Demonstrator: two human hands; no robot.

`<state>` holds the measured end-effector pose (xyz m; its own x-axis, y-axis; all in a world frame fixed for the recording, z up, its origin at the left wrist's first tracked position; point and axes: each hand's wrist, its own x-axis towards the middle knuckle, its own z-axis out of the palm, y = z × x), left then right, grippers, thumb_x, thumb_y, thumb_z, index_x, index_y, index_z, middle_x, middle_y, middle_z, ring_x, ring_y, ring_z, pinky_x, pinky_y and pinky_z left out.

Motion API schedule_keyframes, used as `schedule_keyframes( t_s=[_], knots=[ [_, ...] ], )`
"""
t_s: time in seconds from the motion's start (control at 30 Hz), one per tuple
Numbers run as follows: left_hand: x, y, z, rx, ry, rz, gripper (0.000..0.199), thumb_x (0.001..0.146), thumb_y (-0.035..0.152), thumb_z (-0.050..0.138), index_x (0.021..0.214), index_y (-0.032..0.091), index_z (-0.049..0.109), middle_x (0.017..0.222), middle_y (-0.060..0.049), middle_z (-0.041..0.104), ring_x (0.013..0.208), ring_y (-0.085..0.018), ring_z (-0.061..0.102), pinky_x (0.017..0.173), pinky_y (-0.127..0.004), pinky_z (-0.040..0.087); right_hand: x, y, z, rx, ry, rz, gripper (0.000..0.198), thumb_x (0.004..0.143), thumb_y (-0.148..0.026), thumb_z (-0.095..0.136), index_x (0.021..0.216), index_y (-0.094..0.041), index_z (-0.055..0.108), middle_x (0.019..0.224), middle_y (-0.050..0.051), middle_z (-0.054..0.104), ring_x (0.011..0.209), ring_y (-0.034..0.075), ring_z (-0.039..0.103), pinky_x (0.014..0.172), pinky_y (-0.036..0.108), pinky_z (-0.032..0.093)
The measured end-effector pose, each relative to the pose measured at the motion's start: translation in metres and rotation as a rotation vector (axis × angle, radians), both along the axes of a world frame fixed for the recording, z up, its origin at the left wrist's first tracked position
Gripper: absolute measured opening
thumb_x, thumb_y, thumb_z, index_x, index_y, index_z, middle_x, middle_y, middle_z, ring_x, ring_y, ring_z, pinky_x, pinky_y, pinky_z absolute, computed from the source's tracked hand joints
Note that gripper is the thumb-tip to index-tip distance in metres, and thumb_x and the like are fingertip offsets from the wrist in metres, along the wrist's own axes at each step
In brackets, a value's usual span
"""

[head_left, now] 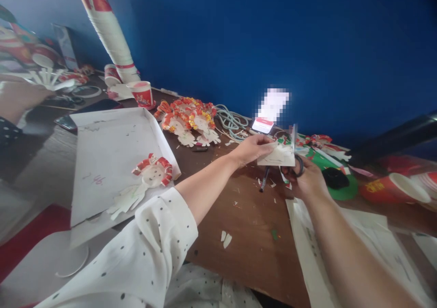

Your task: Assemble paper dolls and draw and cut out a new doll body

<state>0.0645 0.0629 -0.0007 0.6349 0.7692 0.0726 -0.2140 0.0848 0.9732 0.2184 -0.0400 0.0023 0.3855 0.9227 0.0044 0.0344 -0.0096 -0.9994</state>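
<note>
My left hand (pixel 254 149) pinches a piece of white paper (pixel 275 157) between thumb and fingers, above the brown table. In my right hand (pixel 309 176) is a pair of scissors (pixel 298 166) with dark handles. Its blades point upward at the paper's right edge; whether they are cutting into it I cannot make out. Below the paper lies a dark pen (pixel 264 180) among small scraps. To the left, a paper-cup figure (pixel 153 176) with a red ring and a drawn face lies on a white box lid (pixel 112 162).
Finished-looking red and yellow paper figures (pixel 187 116) are piled behind my left arm. A phone (pixel 263 125) leans by the blue wall, near a coiled cable (pixel 232 116). Paper sheets (pixel 368 235) and red cups (pixel 389 189) lie right. Another person's hand (pixel 20 96) is far left.
</note>
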Motion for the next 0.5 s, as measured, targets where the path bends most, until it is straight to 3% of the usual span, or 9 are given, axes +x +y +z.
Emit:
schedule_keyframes(
  t_s=[0.1,0.2,0.3,0.4,0.5],
  knots=[
    [0.0003,0.0000,-0.0012,0.010,0.046,0.003,0.018,0.073,0.013,0.062,0.091,0.015,0.065,0.087,-0.005,0.066,0.074,-0.012,0.058,0.071,-0.026,0.046,0.0005,0.0036,0.0027,0.084,0.154,-0.138,0.032,0.068,-0.043,0.078,0.092,-0.024,0.069,0.069,-0.002,0.060,0.052,0.009,0.050,0.040,0.020,0.034],
    [0.0003,-0.0011,-0.0009,0.051,0.131,0.016,0.021,0.070,0.011,0.062,0.090,0.015,0.066,0.087,-0.004,0.067,0.071,-0.012,0.058,0.068,-0.025,0.045,0.0002,0.0031,0.0043,0.067,0.151,-0.111,0.041,0.066,-0.040,0.080,0.103,-0.025,0.068,0.068,-0.004,0.058,0.048,0.007,0.046,0.039,0.020,0.034],
    [0.0008,-0.0020,-0.0008,0.076,0.169,-0.002,0.024,0.069,0.010,0.065,0.092,0.015,0.067,0.085,-0.005,0.067,0.070,-0.013,0.058,0.067,-0.026,0.046,-0.0009,0.0015,0.0032,0.007,0.018,-0.039,0.045,0.064,-0.036,0.080,0.106,-0.024,0.068,0.064,-0.006,0.056,0.045,0.007,0.044,0.039,0.021,0.034],
    [0.0039,-0.0026,-0.0033,0.031,0.098,0.035,0.026,0.068,0.013,0.070,0.093,0.013,0.065,0.085,-0.006,0.068,0.071,-0.014,0.061,0.069,-0.027,0.048,-0.0031,0.0023,0.0002,-0.006,-0.067,-0.044,0.048,0.062,-0.034,0.079,0.107,-0.022,0.068,0.064,-0.006,0.058,0.047,0.008,0.048,0.041,0.021,0.036],
    [0.0093,-0.0069,-0.0055,-0.098,-0.029,0.166,0.026,0.069,0.016,0.073,0.092,0.012,0.062,0.089,-0.007,0.069,0.074,-0.015,0.064,0.073,-0.029,0.050,-0.0073,0.0053,-0.0025,0.015,-0.030,-0.134,0.051,0.061,-0.033,0.078,0.109,-0.022,0.067,0.065,-0.005,0.060,0.047,0.008,0.049,0.042,0.021,0.039]
  ],
)
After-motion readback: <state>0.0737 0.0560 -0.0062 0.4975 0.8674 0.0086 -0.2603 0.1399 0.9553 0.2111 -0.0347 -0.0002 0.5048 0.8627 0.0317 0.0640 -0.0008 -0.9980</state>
